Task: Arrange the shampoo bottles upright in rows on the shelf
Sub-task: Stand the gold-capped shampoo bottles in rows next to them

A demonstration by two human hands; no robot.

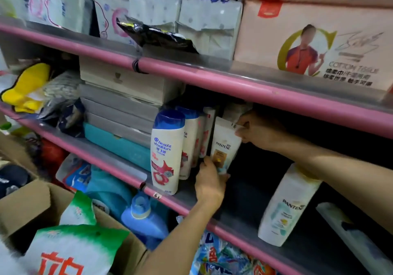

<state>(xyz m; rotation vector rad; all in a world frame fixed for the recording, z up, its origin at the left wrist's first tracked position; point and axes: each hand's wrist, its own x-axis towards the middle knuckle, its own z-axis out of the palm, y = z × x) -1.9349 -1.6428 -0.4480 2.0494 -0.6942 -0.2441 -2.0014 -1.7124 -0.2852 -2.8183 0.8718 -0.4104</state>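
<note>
White Pantene bottle [225,145] on the middle pink-edged shelf [251,231], tilted slightly, just right of a row of Head & Shoulders bottles [168,151] standing upright with blue caps. Held at both ends: left hand [209,181] curled round its base, right hand [258,130] pinching its top corner. Farther right on the same shelf, well apart, second Pantene bottle [287,206] leaning, partly behind the right forearm. Left of the row, stacked grey and teal boxes [119,113]. Below, blue detergent jug [142,217] and cardboard box [27,209].
</note>
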